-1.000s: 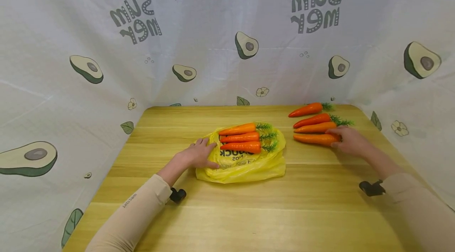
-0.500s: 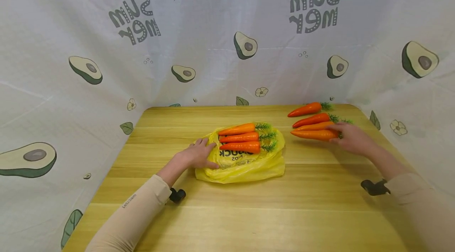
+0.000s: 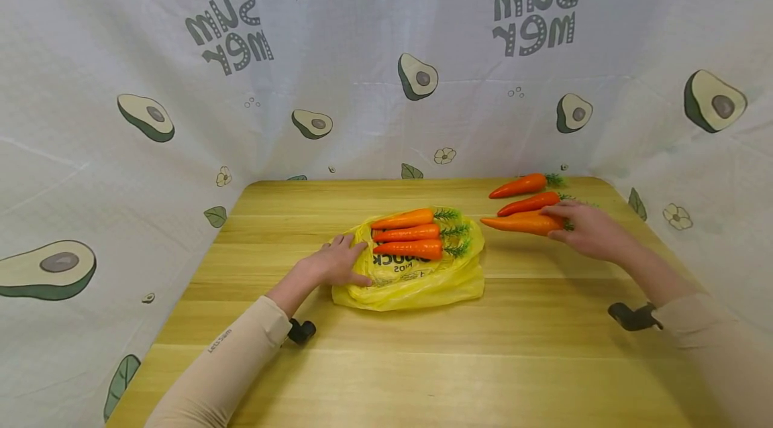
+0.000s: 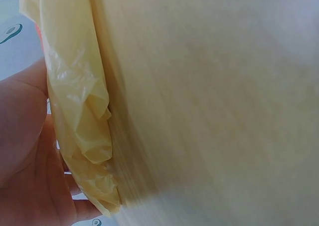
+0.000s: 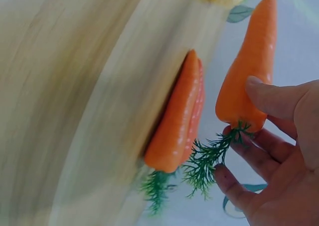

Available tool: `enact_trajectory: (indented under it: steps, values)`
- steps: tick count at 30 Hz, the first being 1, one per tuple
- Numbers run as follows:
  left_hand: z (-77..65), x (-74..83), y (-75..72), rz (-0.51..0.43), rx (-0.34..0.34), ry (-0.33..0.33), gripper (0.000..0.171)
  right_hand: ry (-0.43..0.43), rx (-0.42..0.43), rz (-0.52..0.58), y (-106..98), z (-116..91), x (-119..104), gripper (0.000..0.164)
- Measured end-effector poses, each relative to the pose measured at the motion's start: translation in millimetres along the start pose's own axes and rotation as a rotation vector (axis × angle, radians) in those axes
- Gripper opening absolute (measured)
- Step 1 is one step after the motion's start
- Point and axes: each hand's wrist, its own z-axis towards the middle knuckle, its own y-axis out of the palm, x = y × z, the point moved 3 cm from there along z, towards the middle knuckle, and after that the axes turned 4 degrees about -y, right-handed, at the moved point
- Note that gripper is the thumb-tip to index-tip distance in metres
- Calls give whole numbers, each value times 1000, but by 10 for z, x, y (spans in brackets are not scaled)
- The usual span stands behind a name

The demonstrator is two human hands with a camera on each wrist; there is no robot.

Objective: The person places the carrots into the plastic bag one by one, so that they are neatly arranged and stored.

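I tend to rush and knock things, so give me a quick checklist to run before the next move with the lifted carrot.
1. Grip on the held carrot: ok, the right hand pinches it near its leafy end.
2. Gap from the resting carrots: ok in the right wrist view.
3. Left hand on the yellow bag: ok, at its left side.
4. Held carrot over the bagside trio: not ok, it is to their right.
5. Bag's mouth open: cannot tell.

White cloth point(image 3: 350, 32) w/ avocado prints point(image 3: 418, 77) & mirrored "summer" txt point(image 3: 532, 37) behind & beside wood tbl point(image 3: 423, 374).
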Motion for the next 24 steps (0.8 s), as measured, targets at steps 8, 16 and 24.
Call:
enact_trajectory:
  steps: [8,16,24]
  values:
    - [3,-1,-6,4,-6,-10,91,-61,11,31,-59,34,-226,49]
    - [19,-6,8,11,-5,-10,91,-109,23,32,-64,90,-422,48]
    - [8,2,0,14,-4,-17,91,-154,18,63,-61,167,-630,45]
